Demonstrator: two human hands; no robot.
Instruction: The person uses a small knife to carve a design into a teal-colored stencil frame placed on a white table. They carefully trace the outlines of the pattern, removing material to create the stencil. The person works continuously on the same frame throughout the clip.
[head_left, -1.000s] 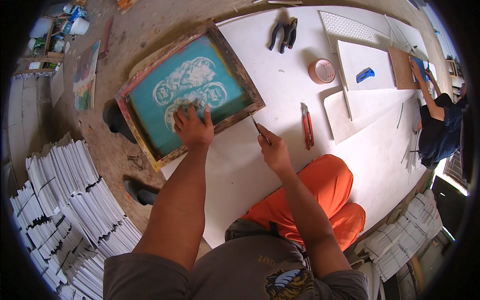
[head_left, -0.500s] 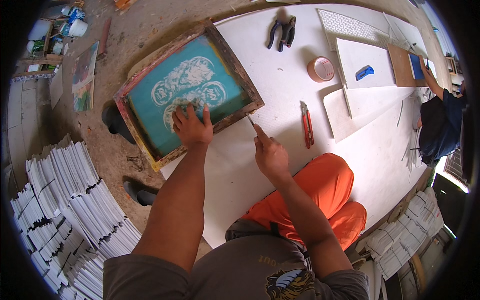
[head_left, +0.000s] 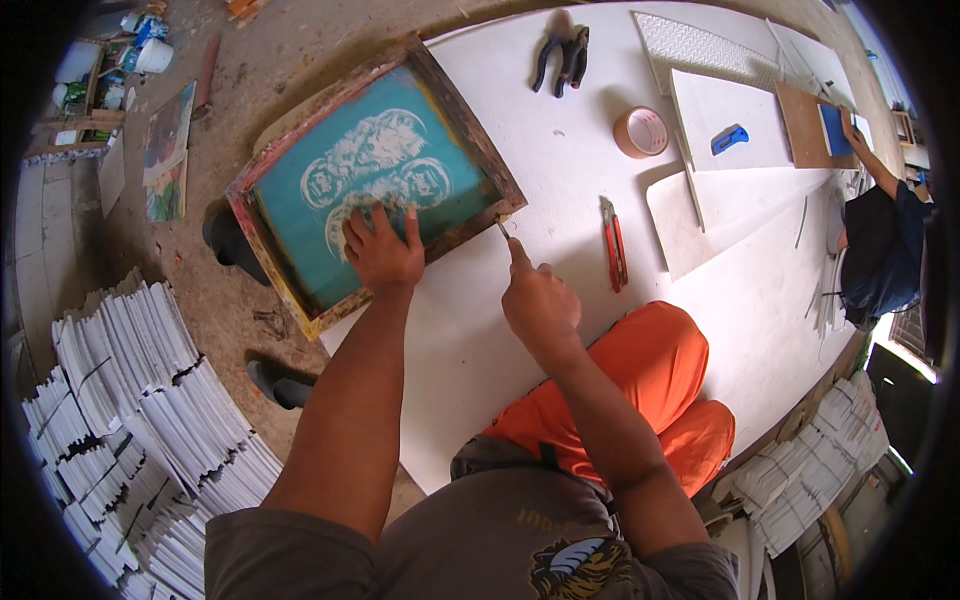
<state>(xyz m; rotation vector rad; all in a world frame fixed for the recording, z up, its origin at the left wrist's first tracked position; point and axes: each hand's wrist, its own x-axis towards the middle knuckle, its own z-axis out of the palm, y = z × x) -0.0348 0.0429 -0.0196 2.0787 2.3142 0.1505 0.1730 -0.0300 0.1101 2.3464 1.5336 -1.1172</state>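
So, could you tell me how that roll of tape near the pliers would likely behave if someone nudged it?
The roll of tape lies flat on the white board, so it would probably slide, not roll. It looks like a thin, hollow ring, so likely light. Stood on edge, it might roll toward the red cutter.

Even, soft daylight fills the scene, brightest on the large white work board (head_left: 560, 180), where black-handled pliers (head_left: 562, 58) cast short, soft shadows. Glare burns out a doorway at the right rim. Fisheye distortion bends straight edges; a black vignette rings the sharp frame.
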